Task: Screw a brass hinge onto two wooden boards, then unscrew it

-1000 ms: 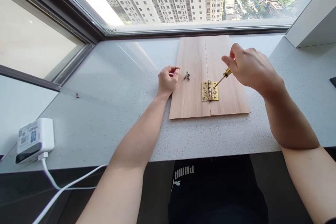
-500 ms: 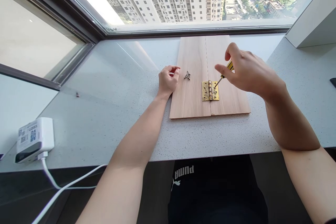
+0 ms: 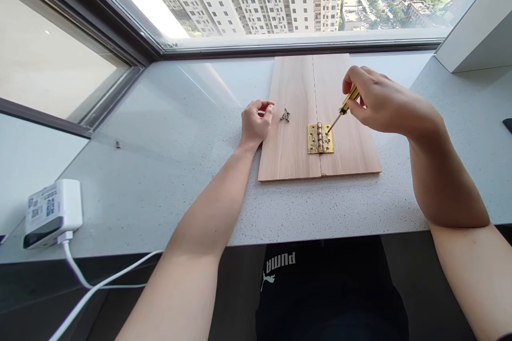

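Two pale wooden boards [image 3: 290, 157] lie side by side on the counter, with a brass hinge [image 3: 320, 138] flat across their seam. My right hand [image 3: 386, 101] grips a yellow-and-black screwdriver [image 3: 349, 100], tilted, its tip down on the hinge's right leaf near a screw hole. Whether a screw sits under the tip is too small to tell. Several small screws [image 3: 285, 115] rest in a pile on the left board. My left hand [image 3: 257, 121] is at that board's left edge, thumb and fingers curled together; anything between its fingertips cannot be made out.
A small reddish-tipped object [image 3: 118, 144] lies on the speckled counter [image 3: 172, 186] at left. Nearer, a white charger-like box [image 3: 54, 213] has a white cable [image 3: 108, 281] hanging past the front edge. A white box-shaped block [image 3: 476, 32] stands at right, and a window runs along the back.
My right hand has shifted slightly right and its grip on the screwdriver has turned, baring more of the handle. The tip stays at the same spot on the hinge. My left hand is still.
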The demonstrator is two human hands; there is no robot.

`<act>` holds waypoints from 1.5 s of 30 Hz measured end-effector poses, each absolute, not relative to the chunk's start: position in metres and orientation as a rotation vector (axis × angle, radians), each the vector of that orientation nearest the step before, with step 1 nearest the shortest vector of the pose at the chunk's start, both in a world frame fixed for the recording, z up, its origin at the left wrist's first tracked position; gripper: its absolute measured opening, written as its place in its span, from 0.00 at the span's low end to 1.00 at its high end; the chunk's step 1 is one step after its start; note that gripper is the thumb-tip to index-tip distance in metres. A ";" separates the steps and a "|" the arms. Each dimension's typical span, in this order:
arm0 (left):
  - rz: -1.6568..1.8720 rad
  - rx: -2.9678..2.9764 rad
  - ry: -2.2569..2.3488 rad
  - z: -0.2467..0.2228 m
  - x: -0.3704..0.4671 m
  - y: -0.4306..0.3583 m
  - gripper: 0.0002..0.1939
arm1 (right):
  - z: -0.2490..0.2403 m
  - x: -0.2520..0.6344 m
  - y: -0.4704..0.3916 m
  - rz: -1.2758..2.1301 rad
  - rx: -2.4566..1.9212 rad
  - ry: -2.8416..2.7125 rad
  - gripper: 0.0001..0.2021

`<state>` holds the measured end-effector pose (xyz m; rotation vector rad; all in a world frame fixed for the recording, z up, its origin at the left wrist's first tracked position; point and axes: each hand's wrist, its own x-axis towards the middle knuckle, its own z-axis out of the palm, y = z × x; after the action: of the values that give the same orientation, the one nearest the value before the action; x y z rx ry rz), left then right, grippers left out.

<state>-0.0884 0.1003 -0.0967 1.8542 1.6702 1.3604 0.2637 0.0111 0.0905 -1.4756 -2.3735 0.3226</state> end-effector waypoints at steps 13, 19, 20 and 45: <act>1.359 1.873 1.667 -0.099 -0.088 0.103 0.09 | 0.089 0.259 0.021 0.212 -1.724 -2.205 0.23; 1.369 1.848 1.673 -0.100 -0.088 0.103 0.08 | 0.091 0.263 0.014 0.344 -1.528 -2.306 0.25; 1.371 1.846 1.673 -0.100 -0.088 0.103 0.09 | 0.091 0.263 0.013 0.365 -1.494 -2.320 0.27; 1.343 1.835 1.670 -0.097 -0.087 0.100 0.07 | 0.095 0.255 0.009 0.358 -1.798 -2.170 0.21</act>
<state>-0.0868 0.1002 -0.0966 1.8355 1.6699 1.3426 0.2554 0.0088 0.0953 -1.7980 -2.1699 0.3575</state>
